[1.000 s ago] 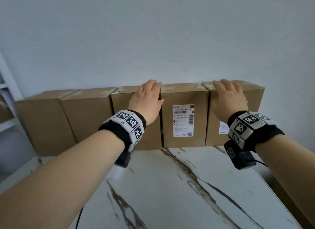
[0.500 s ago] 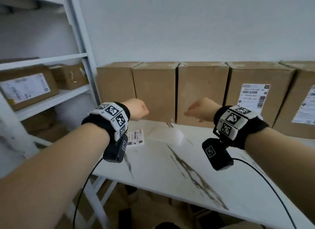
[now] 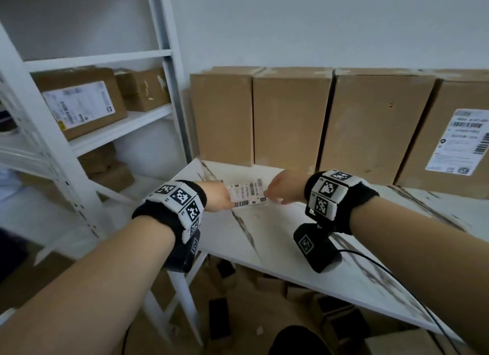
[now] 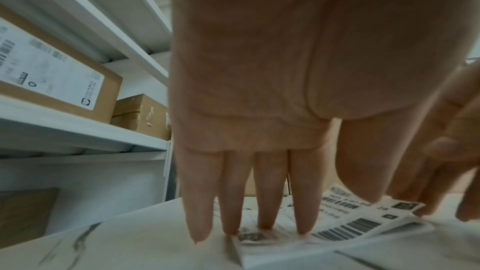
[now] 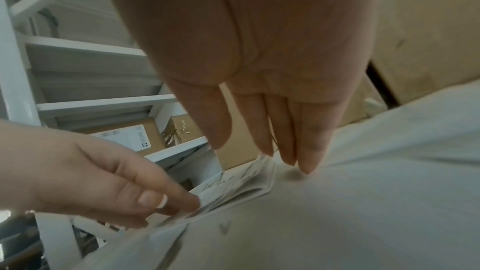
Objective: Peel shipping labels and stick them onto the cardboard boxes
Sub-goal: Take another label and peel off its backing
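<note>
Label stack (image 3: 247, 194): flat on tabletop (image 3: 277, 238), before unlabelled cardboard boxes (image 3: 291, 116). Left hand (image 4: 249, 171): grip open, straight fingertips pressing stack. Right hand (image 3: 284, 189): grip open, at corner. Risk: several sheets lifting together, label creasing.

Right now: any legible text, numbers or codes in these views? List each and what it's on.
Label stack on the table, under the left hand and right hand: barcodes and a small code square; "28" reads in the left wrist view, the rest is blurred.
Box label, far right: barcodes, text unreadable.
Shelf box label: blurred.
Wristband markers: patterns, no words.
</note>
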Tool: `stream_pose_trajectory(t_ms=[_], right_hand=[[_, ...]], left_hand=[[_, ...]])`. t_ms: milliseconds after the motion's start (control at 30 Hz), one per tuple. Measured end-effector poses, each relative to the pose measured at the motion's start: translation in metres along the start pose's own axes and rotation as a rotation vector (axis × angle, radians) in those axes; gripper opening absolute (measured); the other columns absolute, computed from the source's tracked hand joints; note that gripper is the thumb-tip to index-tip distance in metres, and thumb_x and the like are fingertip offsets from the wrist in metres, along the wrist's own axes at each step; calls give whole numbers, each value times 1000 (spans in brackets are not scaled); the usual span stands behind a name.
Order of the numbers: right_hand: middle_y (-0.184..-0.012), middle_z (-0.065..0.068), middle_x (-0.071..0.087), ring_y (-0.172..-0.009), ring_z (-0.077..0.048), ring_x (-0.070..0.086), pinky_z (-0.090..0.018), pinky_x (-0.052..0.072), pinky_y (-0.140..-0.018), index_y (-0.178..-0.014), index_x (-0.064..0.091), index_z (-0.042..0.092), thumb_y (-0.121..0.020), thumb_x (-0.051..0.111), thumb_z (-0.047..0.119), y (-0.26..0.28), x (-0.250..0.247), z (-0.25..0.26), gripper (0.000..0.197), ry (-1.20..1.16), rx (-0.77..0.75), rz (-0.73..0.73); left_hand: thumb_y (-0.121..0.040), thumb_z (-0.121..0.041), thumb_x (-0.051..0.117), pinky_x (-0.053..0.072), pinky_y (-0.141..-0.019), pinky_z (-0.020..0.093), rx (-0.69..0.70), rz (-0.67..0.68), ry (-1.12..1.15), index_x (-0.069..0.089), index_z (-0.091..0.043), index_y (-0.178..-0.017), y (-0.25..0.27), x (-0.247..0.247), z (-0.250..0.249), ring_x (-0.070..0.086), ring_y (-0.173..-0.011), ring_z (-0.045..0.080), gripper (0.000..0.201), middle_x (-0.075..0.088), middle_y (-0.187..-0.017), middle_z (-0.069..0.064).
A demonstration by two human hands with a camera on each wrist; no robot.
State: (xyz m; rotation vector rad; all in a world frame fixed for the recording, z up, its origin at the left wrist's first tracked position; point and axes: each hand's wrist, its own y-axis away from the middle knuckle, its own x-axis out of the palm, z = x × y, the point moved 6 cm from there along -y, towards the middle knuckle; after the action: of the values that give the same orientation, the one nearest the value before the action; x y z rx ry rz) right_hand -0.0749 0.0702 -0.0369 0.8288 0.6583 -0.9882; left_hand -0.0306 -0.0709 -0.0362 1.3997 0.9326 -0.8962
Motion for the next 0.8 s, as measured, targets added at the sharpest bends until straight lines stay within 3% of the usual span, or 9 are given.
stream_pose_trajectory(t_ms=[133,233,300,367,433,533,633,733,800], right_hand=[[-115,-18,64,-77,-21,63,-28,57,-73,-109,58,-3,-90,59,13,-14,8,5,24,-291,80,1],[-109,-19,68,-89,-28,68,-41,55,-87,-81,53,2,-86,65,11,-18,11,2,17,-374,139,-22],[-105,-20,69,-83,-28,67,-43,54,-89,-80,56,2,-82,70,10,-19,10,-1,17,-366,164,-37],[-100,-19,70,-69,-23,62,-35,55,-76,-88,61,-1,-81,70,8,-16,9,-4,15,-371,180,-39],[-100,-17,71,-69,-21,62,-27,52,-66,-96,62,-2,-82,69,6,-12,9,-6,17,-364,183,-24],[-92,-11,69,-67,-17,65,-24,55,-62,-84,55,5,-86,64,3,-7,9,-11,9,-427,170,1],[-84,-10,69,-69,-19,67,-29,59,-65,-80,53,6,-86,62,-2,0,7,-15,13,-523,142,11],[-82,-10,69,-70,-20,69,-30,59,-65,-79,53,6,-84,64,-2,6,3,-19,14,-513,112,-8],[-80,-8,69,-71,-20,69,-30,59,-67,-79,54,7,-84,65,-1,9,1,-20,14,-488,92,-32]], left_hand=[[-101,-29,35,34,-106,30,28,0,23,45,-11,-138,0,6,4,43,-129,24,43,46,-142,9],[-101,-29,33,34,-105,31,54,2,19,45,-11,-139,1,8,4,43,-129,25,43,46,-142,10],[-101,-30,33,34,-105,30,65,2,30,46,-11,-138,0,8,4,43,-129,25,44,46,-142,9],[-101,-31,35,34,-104,29,65,-2,54,46,-11,-138,0,8,5,43,-128,24,43,46,-142,8],[-101,-31,36,35,-103,29,61,-11,80,48,-11,-137,-1,7,5,45,-127,23,43,48,-141,7],[-100,-31,37,38,-101,30,68,-30,90,51,-11,-133,-1,3,3,48,-124,22,41,51,-137,6],[-97,-34,45,44,-97,32,66,-153,119,60,-13,-124,-3,-4,0,55,-113,22,37,59,-127,4],[-92,-35,54,44,-97,34,74,-365,254,54,-20,-127,-5,-15,-5,54,-112,20,38,56,-125,2],[-91,-34,56,45,-95,33,113,-418,382,50,-28,-130,-6,-19,-13,54,-110,18,40,53,-124,1]])
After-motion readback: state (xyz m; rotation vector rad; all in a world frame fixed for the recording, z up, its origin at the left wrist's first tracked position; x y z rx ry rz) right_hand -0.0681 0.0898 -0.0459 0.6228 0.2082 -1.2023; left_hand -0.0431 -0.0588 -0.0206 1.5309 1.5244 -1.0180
